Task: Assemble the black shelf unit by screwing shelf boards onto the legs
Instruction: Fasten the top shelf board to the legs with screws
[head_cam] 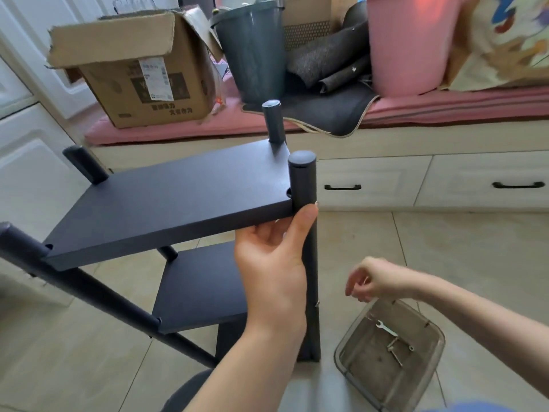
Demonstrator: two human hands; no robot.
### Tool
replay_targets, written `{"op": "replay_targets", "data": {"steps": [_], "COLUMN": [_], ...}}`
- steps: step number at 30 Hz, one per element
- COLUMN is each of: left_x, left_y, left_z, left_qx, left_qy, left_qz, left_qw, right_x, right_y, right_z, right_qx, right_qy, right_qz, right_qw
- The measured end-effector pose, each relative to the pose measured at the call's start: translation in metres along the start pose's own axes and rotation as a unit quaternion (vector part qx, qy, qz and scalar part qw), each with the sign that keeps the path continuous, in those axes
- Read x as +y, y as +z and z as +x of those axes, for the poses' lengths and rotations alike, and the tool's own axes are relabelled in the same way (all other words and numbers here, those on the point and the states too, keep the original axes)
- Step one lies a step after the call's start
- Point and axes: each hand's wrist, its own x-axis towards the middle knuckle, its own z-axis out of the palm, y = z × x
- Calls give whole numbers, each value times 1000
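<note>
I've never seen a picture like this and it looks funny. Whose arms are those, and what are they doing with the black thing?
The camera sits on a person's head and looks down, so you see that person's own arms. They are building a black shelf unit. The left hand holds the top shelf board at its corner, thumb beside a round leg. A lower shelf board is underneath. The right hand hangs loosely over a clear plastic box on the tiled floor, holding nothing I can see. In the box lie a small wrench and some screws.
</note>
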Motion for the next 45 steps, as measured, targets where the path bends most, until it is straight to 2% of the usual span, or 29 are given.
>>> {"op": "replay_targets", "data": {"steps": [2,5,12,16,21,27,30,32,35,40,43,45], "left_x": [6,15,49,62,68,70,71,71,70,70,67,65], "left_y": [-8,-26,-72,-95,-107,-116,-117,-117,-118,-124,-129,-128], "left_z": [0,1,-9,-14,-20,-19,-18,-18,-18,-19,-16,-11], "left_qx": [-6,-15,-20,-15,-21,-27,-39,-44,-52,-88,-124,-104], "left_qy": [4,7,-4,-10,-9,-10,-14,-18,-21,-59,-89,-103], "left_qz": [18,47,99,87,84,97,92,89,75,62,18,-24], "left_qw": [1000,999,995,996,996,995,995,995,996,992,988,989], "right_x": [-47,-100,-174,-207,-237,-231,-227,-227,-230,-229,-229,-228], "right_y": [-34,-56,-40,-27,-9,-6,5,11,12,5,3,4], "right_z": [-41,-78,-98,-108,-124,-121,-116,-110,-105,-105,-103,-102], "right_qx": [17,44,25,92,128,196,222,242,260,219,202,199], "right_qy": [-66,-111,-125,-171,-258,-265,-304,-339,-379,-412,-428,-435], "right_qz": [190,376,540,506,381,307,194,117,88,67,71,79], "right_qw": [979,919,832,840,878,893,906,902,884,882,878,875]}}
